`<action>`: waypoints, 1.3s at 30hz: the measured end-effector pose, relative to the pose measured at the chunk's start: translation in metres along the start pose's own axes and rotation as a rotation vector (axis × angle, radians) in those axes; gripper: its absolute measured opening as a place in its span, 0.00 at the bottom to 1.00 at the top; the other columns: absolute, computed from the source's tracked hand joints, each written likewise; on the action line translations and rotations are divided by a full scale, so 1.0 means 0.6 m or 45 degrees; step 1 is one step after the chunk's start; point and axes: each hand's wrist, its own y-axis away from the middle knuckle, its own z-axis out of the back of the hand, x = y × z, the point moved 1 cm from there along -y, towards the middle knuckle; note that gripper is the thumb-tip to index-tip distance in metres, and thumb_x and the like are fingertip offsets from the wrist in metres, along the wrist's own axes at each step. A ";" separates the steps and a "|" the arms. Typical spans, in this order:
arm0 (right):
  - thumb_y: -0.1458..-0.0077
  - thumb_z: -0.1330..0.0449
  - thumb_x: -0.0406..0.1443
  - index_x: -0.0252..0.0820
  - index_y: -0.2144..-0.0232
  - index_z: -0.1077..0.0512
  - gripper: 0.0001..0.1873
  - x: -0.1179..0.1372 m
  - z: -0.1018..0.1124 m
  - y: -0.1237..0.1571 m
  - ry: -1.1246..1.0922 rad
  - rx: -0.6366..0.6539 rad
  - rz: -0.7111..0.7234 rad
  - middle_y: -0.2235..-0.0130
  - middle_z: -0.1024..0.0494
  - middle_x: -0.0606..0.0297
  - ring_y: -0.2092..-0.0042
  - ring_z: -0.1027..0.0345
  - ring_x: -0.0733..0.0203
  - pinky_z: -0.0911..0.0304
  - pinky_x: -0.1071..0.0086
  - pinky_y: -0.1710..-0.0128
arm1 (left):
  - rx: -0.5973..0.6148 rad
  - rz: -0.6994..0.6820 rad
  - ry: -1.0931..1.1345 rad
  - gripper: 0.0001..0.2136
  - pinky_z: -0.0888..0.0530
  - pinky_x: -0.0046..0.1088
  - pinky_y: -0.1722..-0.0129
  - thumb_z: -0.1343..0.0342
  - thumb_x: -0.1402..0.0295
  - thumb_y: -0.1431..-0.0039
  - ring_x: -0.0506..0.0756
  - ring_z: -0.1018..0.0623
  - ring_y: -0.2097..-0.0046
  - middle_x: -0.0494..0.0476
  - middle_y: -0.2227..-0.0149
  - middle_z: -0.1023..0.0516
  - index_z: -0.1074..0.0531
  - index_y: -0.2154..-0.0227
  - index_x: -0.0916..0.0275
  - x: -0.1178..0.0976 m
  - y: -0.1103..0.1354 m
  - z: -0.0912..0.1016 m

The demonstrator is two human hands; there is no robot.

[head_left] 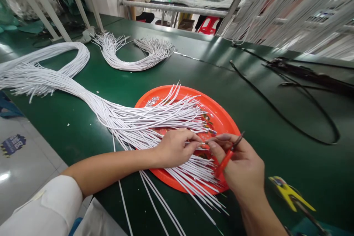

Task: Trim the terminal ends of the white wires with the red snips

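A thick bundle of white cables (110,114) runs from the left and fans out over a red plastic tray (229,121). My left hand (175,149) rests over the bundle, pinching one cable close to its tip. Against that same tip, the thumb and fingers of my right hand (240,162) are pressed together. Tucked in my right palm are red-handled snips (225,162) with a dark pointed end sticking up past the fingers. Small silvery scraps (152,101) lie in the tray.
Two more white cable coils (135,64) lie on the green table (193,62), farther back and left. A yellow-handled tool (290,193) is at the right, below a black cable loop (304,129). Grey cables hang at the upper right. Other people sit beyond the metal frame (177,7).
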 end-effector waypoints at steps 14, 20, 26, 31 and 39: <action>0.51 0.43 0.41 0.44 0.68 0.30 0.08 0.001 0.012 0.007 0.623 0.025 0.310 0.70 0.25 0.65 0.71 0.31 0.62 0.36 0.68 0.68 | 0.098 -0.030 -0.130 0.10 0.32 0.24 0.65 0.52 0.71 0.43 0.51 0.26 0.65 0.55 0.67 0.23 0.26 0.66 0.64 -0.001 0.002 -0.001; 0.53 0.48 0.31 0.43 0.65 0.28 0.13 -0.010 0.033 -0.006 1.077 0.307 0.953 0.68 0.22 0.63 0.71 0.30 0.60 0.38 0.70 0.71 | 0.125 -0.046 -0.243 0.09 0.32 0.25 0.66 0.52 0.72 0.44 0.52 0.26 0.65 0.55 0.69 0.23 0.26 0.69 0.64 0.002 0.002 -0.002; 0.53 0.51 0.29 0.41 0.67 0.27 0.15 0.001 0.024 0.005 1.497 0.291 1.169 0.78 0.27 0.62 0.76 0.35 0.59 0.46 0.70 0.75 | 0.199 -0.058 -0.440 0.10 0.31 0.27 0.67 0.54 0.72 0.45 0.53 0.27 0.66 0.56 0.69 0.24 0.27 0.67 0.63 0.001 0.003 -0.003; 0.55 0.50 0.30 0.40 0.68 0.29 0.12 -0.001 0.015 0.008 1.502 0.304 1.129 0.82 0.30 0.64 0.77 0.35 0.59 0.49 0.70 0.77 | 0.279 -0.226 -0.668 0.10 0.30 0.29 0.63 0.54 0.75 0.46 0.54 0.27 0.64 0.57 0.66 0.26 0.29 0.66 0.65 0.009 0.009 -0.011; 0.53 0.51 0.33 0.44 0.67 0.35 0.08 -0.008 0.026 0.000 1.235 0.675 0.401 0.77 0.27 0.66 0.75 0.31 0.60 0.45 0.71 0.78 | 0.291 -0.699 -0.936 0.14 0.31 0.30 0.64 0.59 0.76 0.40 0.53 0.30 0.69 0.58 0.72 0.28 0.28 0.71 0.67 0.012 0.012 -0.018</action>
